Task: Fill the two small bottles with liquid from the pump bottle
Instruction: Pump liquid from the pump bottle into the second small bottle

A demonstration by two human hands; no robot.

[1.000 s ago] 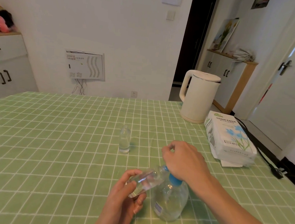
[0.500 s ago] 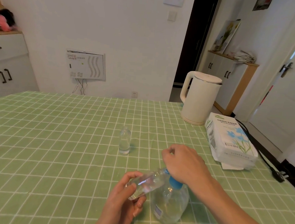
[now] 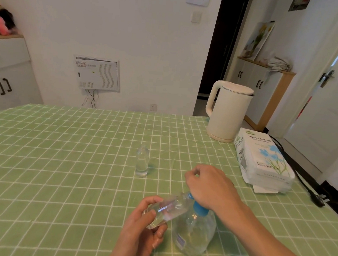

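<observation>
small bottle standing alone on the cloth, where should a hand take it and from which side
Probably around the straight lower body of the small bottle, thumb and fingers closing from its sides, coming from the near side. It stands upright, narrow and uncapped, with bare tablecloth around it; avoid the tapered neck.

Walls: we see plain white wall [image 3: 141, 34], a dark doorway [image 3: 220, 51].
Furniture: white cabinet [image 3: 4, 74] left, wood-topped sideboard [image 3: 262, 84] right.
Door: ours stands white [image 3: 331, 104].

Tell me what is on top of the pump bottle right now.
The right hand rests over the pump bottle. Only the blue collar shows below it; the pump head itself is covered. The tilted small bottle meets it there.
</observation>
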